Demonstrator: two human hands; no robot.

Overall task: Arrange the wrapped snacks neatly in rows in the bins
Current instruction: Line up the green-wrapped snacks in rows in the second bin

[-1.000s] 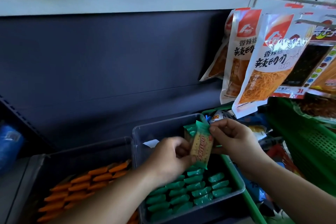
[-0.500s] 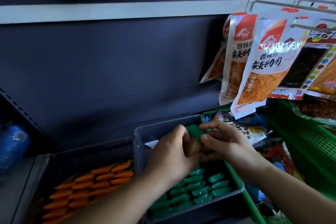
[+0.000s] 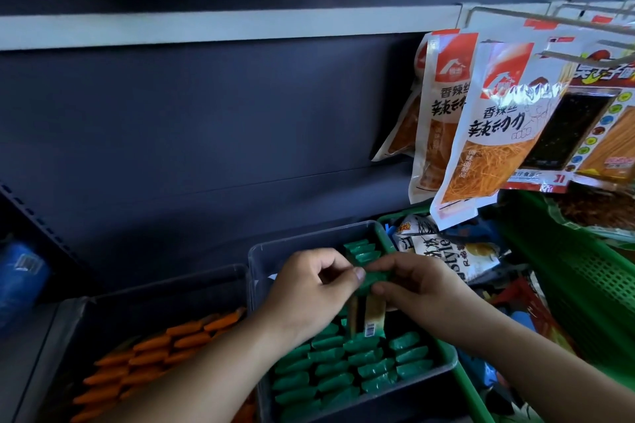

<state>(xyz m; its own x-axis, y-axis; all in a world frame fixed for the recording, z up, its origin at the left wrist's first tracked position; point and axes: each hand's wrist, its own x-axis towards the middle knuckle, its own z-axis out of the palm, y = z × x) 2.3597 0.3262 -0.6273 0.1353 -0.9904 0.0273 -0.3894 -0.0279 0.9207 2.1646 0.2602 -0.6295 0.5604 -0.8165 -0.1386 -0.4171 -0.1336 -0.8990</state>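
Clear bin [image 3: 309,233]: green-wrapped snacks [image 3: 343,371] stand on edge in tidy rows across its front, with a small green stack [image 3: 360,249] at its back right corner. Above those rows, green-topped packs [image 3: 372,316] hang upright, top edge pinched by the left hand [image 3: 309,288] and right hand [image 3: 415,285]. Left of the clear bin, orange snacks [image 3: 154,354] line a dark bin [image 3: 171,285].

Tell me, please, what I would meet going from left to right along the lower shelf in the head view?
A blue package → dark bin of orange snacks → clear bin of green snacks → white snack bag → green basket.
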